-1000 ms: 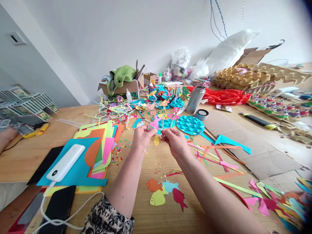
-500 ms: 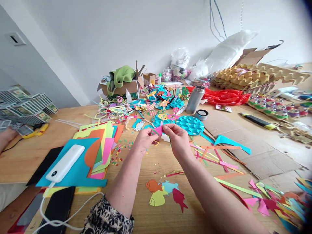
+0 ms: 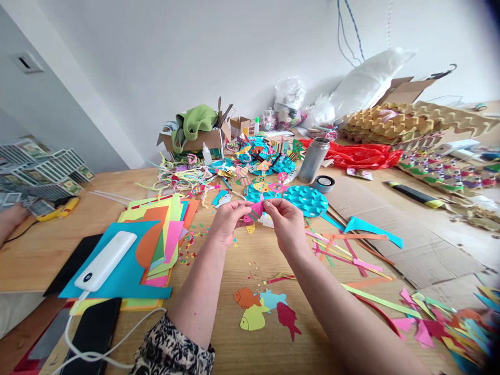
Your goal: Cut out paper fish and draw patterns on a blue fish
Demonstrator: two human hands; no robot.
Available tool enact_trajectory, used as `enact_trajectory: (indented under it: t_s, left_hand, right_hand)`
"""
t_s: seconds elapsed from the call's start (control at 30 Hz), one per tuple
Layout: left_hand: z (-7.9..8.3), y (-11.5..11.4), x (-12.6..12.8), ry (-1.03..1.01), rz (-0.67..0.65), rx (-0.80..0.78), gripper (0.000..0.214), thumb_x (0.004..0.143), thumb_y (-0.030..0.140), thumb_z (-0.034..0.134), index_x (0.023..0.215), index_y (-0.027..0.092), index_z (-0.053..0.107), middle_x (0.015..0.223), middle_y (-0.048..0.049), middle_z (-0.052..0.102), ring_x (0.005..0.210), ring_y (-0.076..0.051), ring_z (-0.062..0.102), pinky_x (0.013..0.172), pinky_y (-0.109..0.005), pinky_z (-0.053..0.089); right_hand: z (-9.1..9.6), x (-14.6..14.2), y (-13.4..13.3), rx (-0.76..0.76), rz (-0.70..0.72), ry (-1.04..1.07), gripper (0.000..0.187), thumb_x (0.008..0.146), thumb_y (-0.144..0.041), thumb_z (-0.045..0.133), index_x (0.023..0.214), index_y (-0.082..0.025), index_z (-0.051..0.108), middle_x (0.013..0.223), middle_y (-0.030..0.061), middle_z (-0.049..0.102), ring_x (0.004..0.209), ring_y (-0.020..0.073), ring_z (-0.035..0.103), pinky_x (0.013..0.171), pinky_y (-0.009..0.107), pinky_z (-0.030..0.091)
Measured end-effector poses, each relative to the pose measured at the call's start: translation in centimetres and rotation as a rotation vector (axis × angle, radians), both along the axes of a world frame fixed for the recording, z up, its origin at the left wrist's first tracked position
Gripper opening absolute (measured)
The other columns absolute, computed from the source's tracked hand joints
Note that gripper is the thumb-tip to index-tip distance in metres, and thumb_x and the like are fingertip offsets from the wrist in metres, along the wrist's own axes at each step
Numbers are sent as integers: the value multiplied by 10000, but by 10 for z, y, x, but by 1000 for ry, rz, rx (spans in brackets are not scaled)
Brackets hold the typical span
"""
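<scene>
Between my two hands is a pink paper fish [image 3: 255, 211] with green stripes, held above the table. My left hand [image 3: 226, 223] pinches its left end, where the head shows. The fingertips of my right hand [image 3: 288, 221] are closed on its right side, near the tail. Nearer me on the wood lie an orange paper fish [image 3: 245, 298], a light blue one [image 3: 274, 299], a yellow-green one [image 3: 253, 317] and a dark red one [image 3: 288, 320]. Just beyond my fingers, a small yellow paper piece [image 3: 250, 228] and a white glue bottle [image 3: 267, 221] are partly visible.
Coloured paper sheets [image 3: 156, 229] and a white power bank [image 3: 105, 261] lie left. Paper strips [image 3: 351, 255] and cardboard [image 3: 375, 219] spread right. Behind stand a metal flask [image 3: 313, 160] and a pile of decorated paper fish [image 3: 261, 156]. Another person's hand [image 3: 13, 221] shows far left.
The pink fish has turned so more of its striped side and head show. My left fingers have shifted along its edge, and both hands still hold it.
</scene>
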State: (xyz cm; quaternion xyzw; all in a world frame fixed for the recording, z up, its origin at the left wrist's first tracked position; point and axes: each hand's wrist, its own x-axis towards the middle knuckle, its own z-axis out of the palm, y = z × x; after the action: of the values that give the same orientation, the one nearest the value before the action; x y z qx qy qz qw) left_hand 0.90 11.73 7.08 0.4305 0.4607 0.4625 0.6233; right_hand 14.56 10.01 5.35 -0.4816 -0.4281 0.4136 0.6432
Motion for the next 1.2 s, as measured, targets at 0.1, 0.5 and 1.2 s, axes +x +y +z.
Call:
enact_trajectory:
  t_s: [0.1,0.5,1.2]
  left_hand:
    - [-3,2,1,29,47,3,219,561,264,726,745,144,718,661,-28,683,589,-145,616,613,-291,534]
    - [-13,10,-4,136,192,100,124,594,214,700,704,164,727,554,8,640,530,-135,592,572,-250,484]
    - [-2,4,5,297,177,154,207,648,4,615,720,150,742,525,33,660,499,-114,591,518,-198,428]
  right_hand:
    - [-1,0,0,1,-7,-20,241,705,-441,701,723,-204,655,692,27,666,671,175,575,659,303,443]
    - [-3,3,2,-2,23,-79,241,744,-431,660,813,-207,712,735,27,675,677,167,577,650,301,445]
    - [-7,-3,2,62,107,-102,469,683,-435,766,1036,-162,623,717,11,637,623,147,577,572,283,445]
